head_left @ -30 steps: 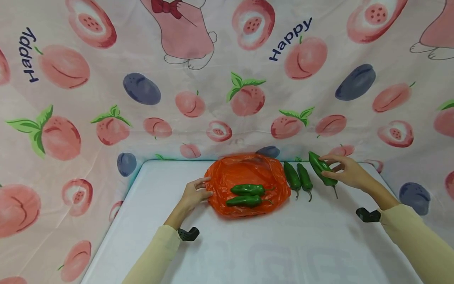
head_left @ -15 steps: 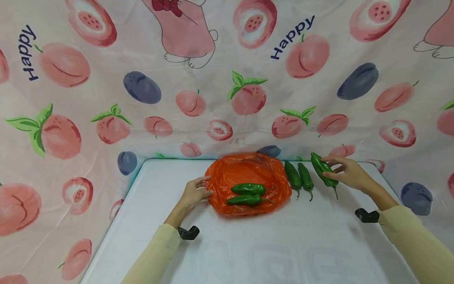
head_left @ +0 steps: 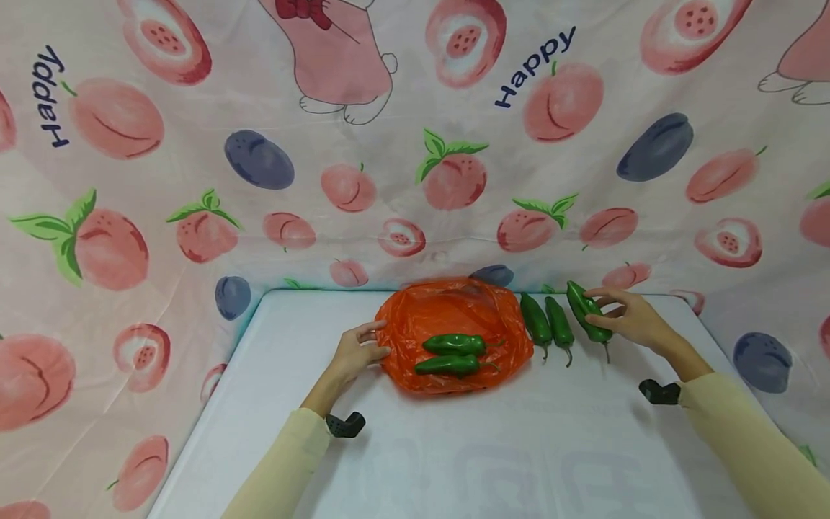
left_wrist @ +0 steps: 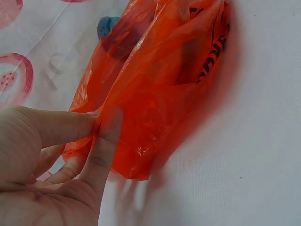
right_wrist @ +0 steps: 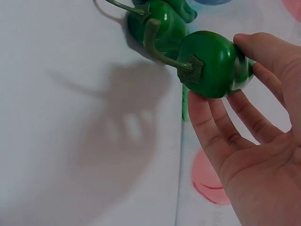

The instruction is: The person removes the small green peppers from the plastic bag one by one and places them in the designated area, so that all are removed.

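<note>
My left hand (head_left: pixel 353 353) pinches the left edge of an orange plastic bag (head_left: pixel 402 317); in the left wrist view the bag's thin film (left_wrist: pixel 141 108) runs between thumb and fingers. Two green peppers, one (head_left: pixel 454 344) behind the other (head_left: pixel 447 365), lie side by side at the bag's front part, stems to the right. My right hand (head_left: pixel 632 317) holds another green pepper (head_left: pixel 586 313) between thumb and fingertips, its stem toward me. The right wrist view has this pepper (right_wrist: pixel 211 63) from the stem end, its shadow cast on the white table.
Two more green peppers, one (head_left: pixel 534 321) right at the bag's edge and one (head_left: pixel 558 322) beside it, lie on the white table (head_left: pixel 519 447). A fruit-print cloth (head_left: pixel 389 144) hangs behind the table and along its sides.
My right hand has shifted slightly left with the pepper over the last half second. The left hand keeps its grip on the bag, and the other peppers stay put.
</note>
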A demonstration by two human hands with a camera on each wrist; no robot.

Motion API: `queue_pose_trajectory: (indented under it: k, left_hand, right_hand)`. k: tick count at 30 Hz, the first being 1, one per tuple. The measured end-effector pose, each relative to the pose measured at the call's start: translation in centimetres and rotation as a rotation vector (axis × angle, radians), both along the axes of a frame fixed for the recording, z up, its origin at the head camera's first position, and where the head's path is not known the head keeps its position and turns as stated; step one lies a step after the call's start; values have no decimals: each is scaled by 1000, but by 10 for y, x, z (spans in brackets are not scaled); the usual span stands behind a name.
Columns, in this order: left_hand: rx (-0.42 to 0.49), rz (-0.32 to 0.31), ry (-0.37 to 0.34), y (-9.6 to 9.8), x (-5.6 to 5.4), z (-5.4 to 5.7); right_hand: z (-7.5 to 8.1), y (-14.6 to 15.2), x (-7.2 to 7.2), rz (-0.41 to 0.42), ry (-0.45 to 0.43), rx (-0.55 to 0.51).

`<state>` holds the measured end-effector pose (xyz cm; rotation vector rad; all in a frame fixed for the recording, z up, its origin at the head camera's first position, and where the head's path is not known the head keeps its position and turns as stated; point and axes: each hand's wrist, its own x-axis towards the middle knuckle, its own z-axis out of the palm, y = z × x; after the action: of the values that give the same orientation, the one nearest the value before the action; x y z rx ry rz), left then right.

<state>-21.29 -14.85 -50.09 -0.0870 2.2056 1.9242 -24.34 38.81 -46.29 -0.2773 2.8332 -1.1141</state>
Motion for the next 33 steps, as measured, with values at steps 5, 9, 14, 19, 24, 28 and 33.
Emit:
queue_pose_trajectory:
  k: [5, 9, 14, 19, 24, 28, 33]
  left_hand:
    - [2, 6, -11, 0, 1, 2]
    - [-7, 9, -7, 0, 1, 0]
    - [-4, 11, -7, -1, 0, -1]
    - [-7, 10, -8, -1, 1, -1]
    - [-7, 5, -2, -1, 0, -2]
    - [0, -1, -1, -2, -1, -4]
    - [9, 0, -2, -2, -1, -5]
  right_hand:
    - [-8, -1, -3, 2, -13, -20]
    - [-14, -1, -6, 0, -28, -25]
    - [-20, 0, -8, -11, -31, -27]
    - [-27, 1, -9, -26, -48, -26]
    - [-32, 0, -8, -38, -65, -25]
    - [-33, -1, -8, -50, -82, -23]
    - [-36, -1, -9, -42, -95, -22]
